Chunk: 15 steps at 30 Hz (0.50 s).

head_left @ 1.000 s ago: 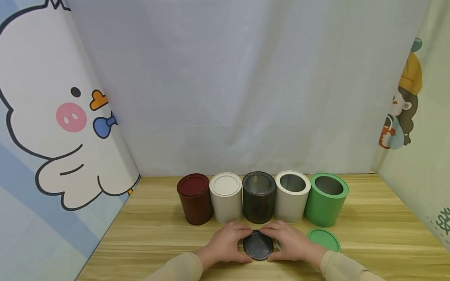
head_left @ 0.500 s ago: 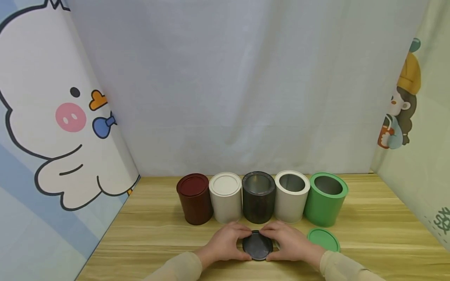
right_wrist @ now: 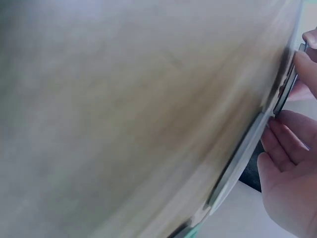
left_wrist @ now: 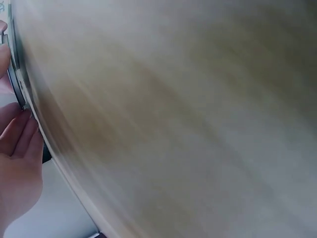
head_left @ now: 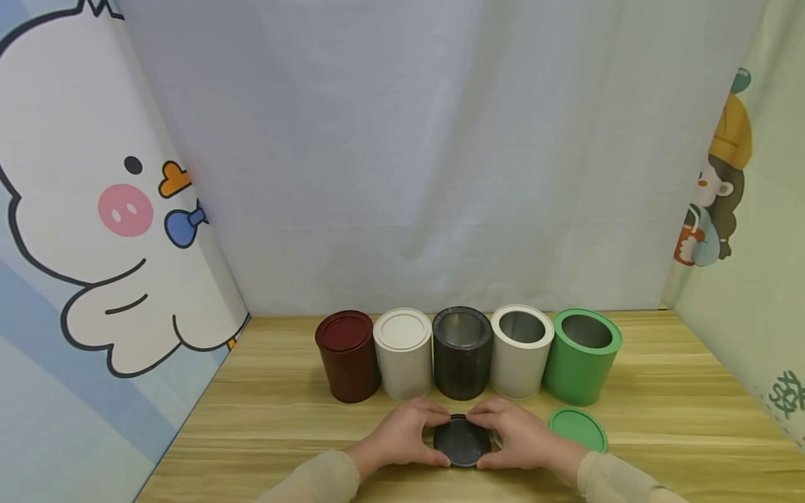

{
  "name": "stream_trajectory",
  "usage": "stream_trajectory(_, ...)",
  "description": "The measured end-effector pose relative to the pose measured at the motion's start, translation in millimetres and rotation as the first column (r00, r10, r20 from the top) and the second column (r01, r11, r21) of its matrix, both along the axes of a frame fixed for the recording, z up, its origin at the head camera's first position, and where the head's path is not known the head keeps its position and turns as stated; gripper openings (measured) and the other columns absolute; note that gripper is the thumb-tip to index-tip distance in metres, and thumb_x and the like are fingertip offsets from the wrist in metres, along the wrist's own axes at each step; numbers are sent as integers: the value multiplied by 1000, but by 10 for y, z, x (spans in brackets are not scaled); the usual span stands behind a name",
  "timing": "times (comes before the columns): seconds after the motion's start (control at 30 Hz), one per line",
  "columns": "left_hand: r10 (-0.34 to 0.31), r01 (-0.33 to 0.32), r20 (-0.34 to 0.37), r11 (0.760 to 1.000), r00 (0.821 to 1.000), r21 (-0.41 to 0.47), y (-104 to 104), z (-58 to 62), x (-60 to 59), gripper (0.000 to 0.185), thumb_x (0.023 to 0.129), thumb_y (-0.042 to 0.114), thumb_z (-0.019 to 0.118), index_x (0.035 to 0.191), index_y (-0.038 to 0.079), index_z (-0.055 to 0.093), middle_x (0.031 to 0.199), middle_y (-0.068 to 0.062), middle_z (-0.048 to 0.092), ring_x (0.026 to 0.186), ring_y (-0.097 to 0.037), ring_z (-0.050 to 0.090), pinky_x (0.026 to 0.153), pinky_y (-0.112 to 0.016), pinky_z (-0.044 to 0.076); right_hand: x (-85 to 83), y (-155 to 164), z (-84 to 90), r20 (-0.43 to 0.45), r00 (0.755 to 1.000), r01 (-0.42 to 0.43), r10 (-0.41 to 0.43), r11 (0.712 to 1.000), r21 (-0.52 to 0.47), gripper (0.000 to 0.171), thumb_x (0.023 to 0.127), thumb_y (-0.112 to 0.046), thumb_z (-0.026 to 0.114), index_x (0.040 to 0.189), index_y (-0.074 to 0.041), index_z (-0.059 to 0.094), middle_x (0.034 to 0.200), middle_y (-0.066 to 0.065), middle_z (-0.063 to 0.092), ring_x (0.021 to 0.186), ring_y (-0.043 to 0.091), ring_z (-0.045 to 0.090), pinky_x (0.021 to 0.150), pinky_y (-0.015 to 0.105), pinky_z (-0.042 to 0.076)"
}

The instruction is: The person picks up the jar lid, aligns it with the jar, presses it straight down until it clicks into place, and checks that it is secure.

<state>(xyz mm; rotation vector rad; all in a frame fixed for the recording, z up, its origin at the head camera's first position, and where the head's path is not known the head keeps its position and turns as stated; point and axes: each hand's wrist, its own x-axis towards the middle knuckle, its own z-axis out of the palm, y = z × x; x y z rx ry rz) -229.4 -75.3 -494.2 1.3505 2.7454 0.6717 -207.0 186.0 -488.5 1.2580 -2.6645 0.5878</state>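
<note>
Nearest the viewer, the left hand (head_left: pixel 402 436) and the right hand (head_left: pixel 518 439) flank a black round lid (head_left: pixel 462 443) that lies flat on the wooden table (head_left: pixel 660 419), just in front of the can row. Fingers and thumb of each hand curl against the lid's rim, so both hands grip it from opposite sides; the wrist views show only blurred wood grain, fingertips (left_wrist: pixel 20 136) and a thin dark edge, which adds little. Just right of the right hand, a green lid (head_left: pixel 578 428) lies flat on the table, untouched. A pale sliver under the right hand may be a further lid, but this cannot be told.

Behind stands a row of five cylindrical cans, side by side. From left to right: the dark red can (head_left: pixel 347 355) and the cream can (head_left: pixel 403 353), both already capped; the black can (head_left: pixel 462 351), the white can (head_left: pixel 521 350) and the green can (head_left: pixel 581 356), all three open, metal interiors showing.

Judged from this layout, two cans are closed and three remain, with the black lid in hand but not yet lifted.
</note>
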Motion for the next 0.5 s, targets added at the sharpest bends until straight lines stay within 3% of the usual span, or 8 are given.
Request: stream_trajectory(0.5,36,-56,121,985,992,163,-24,156,-1,59,75,31,89,123,3,70,123,-2,67,116,-16,58,99,-27,45,58,41,121,88,995,55,-38,977,-206,57,78,-33,85,123,-3,68,121,6,63,111,25,58,91,39,50)
